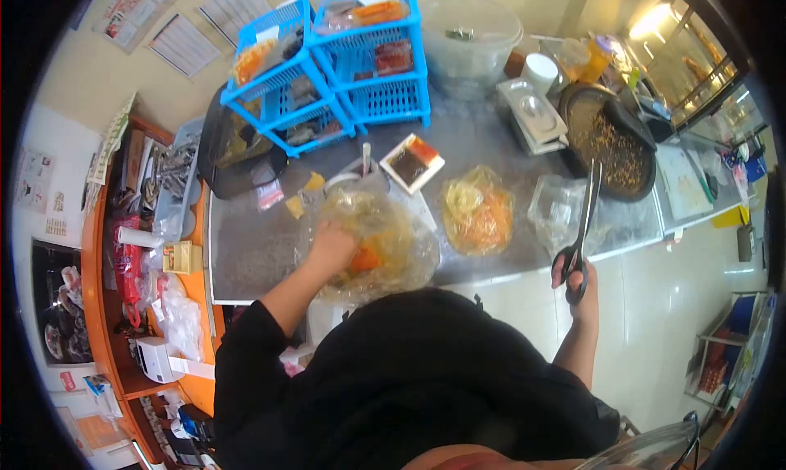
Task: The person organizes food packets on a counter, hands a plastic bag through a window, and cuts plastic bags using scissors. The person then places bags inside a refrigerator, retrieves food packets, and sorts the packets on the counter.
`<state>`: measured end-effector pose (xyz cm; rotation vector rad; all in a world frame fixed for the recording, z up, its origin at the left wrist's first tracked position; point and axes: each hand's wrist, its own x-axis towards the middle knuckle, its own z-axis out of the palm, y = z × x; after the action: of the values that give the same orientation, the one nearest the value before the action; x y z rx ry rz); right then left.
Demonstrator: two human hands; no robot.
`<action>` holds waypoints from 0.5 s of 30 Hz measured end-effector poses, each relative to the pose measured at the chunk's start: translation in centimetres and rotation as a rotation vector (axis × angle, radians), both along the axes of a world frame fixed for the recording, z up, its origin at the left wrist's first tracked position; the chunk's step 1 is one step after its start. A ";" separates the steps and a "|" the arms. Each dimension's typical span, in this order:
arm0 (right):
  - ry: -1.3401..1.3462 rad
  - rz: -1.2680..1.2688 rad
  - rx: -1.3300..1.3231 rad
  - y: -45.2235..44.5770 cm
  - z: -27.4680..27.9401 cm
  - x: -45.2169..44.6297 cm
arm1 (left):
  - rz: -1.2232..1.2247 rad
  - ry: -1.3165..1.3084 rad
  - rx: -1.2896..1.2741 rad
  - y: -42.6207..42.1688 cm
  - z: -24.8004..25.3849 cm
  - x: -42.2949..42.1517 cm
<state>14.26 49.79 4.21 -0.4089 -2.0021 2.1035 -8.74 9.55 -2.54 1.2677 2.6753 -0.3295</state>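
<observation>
Within right hand (583, 296), scissors (580, 242)

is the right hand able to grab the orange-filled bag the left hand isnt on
Probably not without freeing itself first: the right hand holds the scissors. Otherwise the orange-filled bag looks within reach, with nothing lying on it.
</observation>
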 end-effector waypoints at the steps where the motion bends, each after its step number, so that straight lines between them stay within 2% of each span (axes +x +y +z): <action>1: 0.003 0.002 -0.003 0.4 0.0 -0.3 | -0.028 -0.006 0.020 -0.1 0.7 0.2; 3: -0.001 -0.003 -0.012 1.1 0.0 -1.1 | -0.087 -0.021 0.057 0.1 2.8 0.0; 6: -0.001 -0.005 -0.045 1.9 -1.0 -1.9 | -0.144 -0.089 0.176 1.9 10.7 -1.8; 8: -0.005 -0.008 -0.067 1.9 -1.1 -2.5 | 0.059 -0.046 0.512 3.9 17.2 -3.9; 9: 0.003 -0.009 -0.069 2.0 -1.2 -2.7 | 0.076 0.007 0.552 4.8 20.6 -6.0; 11: 0.011 -0.006 -0.097 1.8 -1.1 -3.4 | 0.176 0.040 0.864 7.1 25.4 -10.4; 13: 0.009 -0.008 -0.105 1.6 -1.2 -3.6 | 0.132 0.333 0.907 10.1 29.4 -14.8; 15: -0.010 -0.017 -0.091 1.4 -0.9 -3.5 | -0.076 0.545 0.960 13.1 30.2 -20.3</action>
<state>10.75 51.15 3.32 -0.4511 -1.9064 2.1918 -29.05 22.63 27.64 1.6691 3.3985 0.8386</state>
